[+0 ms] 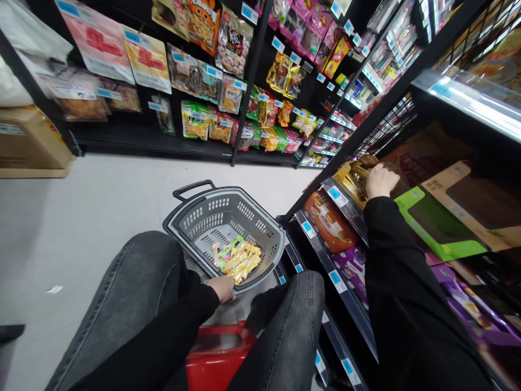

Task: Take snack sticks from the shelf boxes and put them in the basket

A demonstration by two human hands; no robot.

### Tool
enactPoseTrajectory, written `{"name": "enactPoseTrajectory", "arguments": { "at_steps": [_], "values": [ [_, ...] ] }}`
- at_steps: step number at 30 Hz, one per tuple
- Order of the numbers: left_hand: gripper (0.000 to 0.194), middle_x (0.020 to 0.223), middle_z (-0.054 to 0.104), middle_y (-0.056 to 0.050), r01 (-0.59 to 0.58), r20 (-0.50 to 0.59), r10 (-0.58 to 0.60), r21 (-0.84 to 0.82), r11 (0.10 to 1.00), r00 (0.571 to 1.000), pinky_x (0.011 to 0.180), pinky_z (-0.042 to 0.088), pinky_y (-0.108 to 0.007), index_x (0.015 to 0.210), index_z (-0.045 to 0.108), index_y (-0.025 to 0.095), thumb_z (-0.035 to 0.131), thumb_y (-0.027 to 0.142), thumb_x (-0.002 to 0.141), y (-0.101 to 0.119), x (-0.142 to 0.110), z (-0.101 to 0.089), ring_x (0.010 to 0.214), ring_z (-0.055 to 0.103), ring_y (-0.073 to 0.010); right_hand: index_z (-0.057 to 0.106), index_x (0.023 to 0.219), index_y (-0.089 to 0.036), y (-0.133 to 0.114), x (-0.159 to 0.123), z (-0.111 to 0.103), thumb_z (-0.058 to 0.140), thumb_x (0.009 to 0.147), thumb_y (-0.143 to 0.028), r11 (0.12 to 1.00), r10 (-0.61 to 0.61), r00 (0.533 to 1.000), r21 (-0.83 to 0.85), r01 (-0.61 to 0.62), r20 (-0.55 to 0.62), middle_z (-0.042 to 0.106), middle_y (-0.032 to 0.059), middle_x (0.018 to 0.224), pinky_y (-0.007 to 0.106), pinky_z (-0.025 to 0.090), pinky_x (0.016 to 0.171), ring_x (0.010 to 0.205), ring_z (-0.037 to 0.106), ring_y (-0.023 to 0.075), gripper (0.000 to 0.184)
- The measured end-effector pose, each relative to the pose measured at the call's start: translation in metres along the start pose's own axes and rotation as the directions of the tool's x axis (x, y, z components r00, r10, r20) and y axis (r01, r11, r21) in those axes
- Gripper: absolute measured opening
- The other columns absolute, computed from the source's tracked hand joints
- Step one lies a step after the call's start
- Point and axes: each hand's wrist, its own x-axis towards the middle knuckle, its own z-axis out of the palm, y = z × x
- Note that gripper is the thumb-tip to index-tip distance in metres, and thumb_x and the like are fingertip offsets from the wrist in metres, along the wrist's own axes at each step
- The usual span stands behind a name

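A grey shopping basket (254, 214) with slotted walls sits low between my knees, its black handle folded outward. Yellow snack packets (243, 260) lie in a pile inside it, with a few green and pink ones among them. My left hand (222, 289) is closed on the basket's near rim, right beside the pile. Over on the right, my right hand (381, 181) reaches into a shelf box of gold-wrapped packets (353, 178). Its fingers are curled inward, and whatever they hold is hidden behind the hand.
Below my reaching arm, shelves carry an orange box (328, 220) and purple packages (353, 269). A green-edged display box (442, 228) stands right of the hand. Bagged snacks hang on the far rack (195, 144). A red stool (217, 364) is beneath me; a cardboard box (32, 142) stands left.
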Motion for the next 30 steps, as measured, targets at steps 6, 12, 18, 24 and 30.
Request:
{"name": "enactPoseTrajectory", "arguments": {
  "at_steps": [6,12,18,24,30],
  "values": [
    [0.016,0.087,0.070,-0.019,0.016,-0.094,-0.030,-0.149,0.989,0.995,0.079,0.045,-0.044,0.074,0.068,0.013,0.066,0.022,0.061,0.003,0.002,-0.004,0.090,0.064,-0.0370,0.055,0.105,-0.002,-0.005,-0.020,-0.060,0.030,0.089,-0.006,0.955,0.285,0.958,0.085,-0.285,0.010,0.063,0.0247,0.090,0.041,0.041,0.075,0.092,0.063,0.0301,0.030],
    [0.045,0.101,0.068,-0.013,-0.263,-0.191,0.181,-0.673,0.691,0.965,0.082,0.048,-0.036,0.110,0.062,0.015,0.043,0.047,0.085,0.020,0.004,-0.025,0.090,0.064,-0.0224,0.059,0.086,-0.015,-0.049,-0.188,-0.061,0.031,0.091,-0.027,0.768,0.170,0.962,0.583,-0.266,0.215,0.064,0.0139,0.078,0.031,0.038,0.060,0.070,0.060,0.0231,0.031],
    [0.058,0.118,0.060,-0.014,-0.294,-0.310,0.210,-0.950,-0.101,0.927,0.081,0.050,-0.033,0.119,0.055,0.018,0.067,0.049,0.071,0.034,-0.005,-0.016,0.102,0.059,-0.0228,0.055,0.084,-0.019,-0.139,-0.353,-0.029,0.031,0.089,-0.038,0.325,-0.182,0.823,0.823,-0.465,0.537,0.063,0.0063,0.074,0.028,0.039,0.059,0.065,0.058,0.0192,0.031],
    [0.042,0.106,0.066,-0.011,-0.273,-0.282,0.077,-0.956,-0.110,0.956,0.073,0.051,-0.030,0.113,0.057,0.016,0.064,0.035,0.076,0.033,0.006,-0.002,0.089,0.064,-0.0198,0.052,0.085,-0.018,-0.151,-0.386,-0.001,0.049,0.078,-0.043,0.034,-0.389,0.701,0.769,-0.638,0.598,0.062,0.0024,0.069,0.027,0.044,0.059,0.063,0.058,0.0168,0.027],
    [0.042,0.101,0.067,-0.011,-0.241,-0.249,0.056,-0.964,-0.114,0.967,0.064,0.053,-0.030,0.115,0.052,0.015,0.059,0.037,0.080,0.031,0.008,-0.005,0.080,0.065,-0.0191,0.050,0.075,-0.018,-0.140,-0.385,0.032,0.060,0.069,-0.042,-0.082,-0.204,0.636,0.635,-0.769,0.744,0.056,-0.0027,0.058,0.025,0.042,0.053,0.054,0.054,0.0135,0.027]
  ]
}}
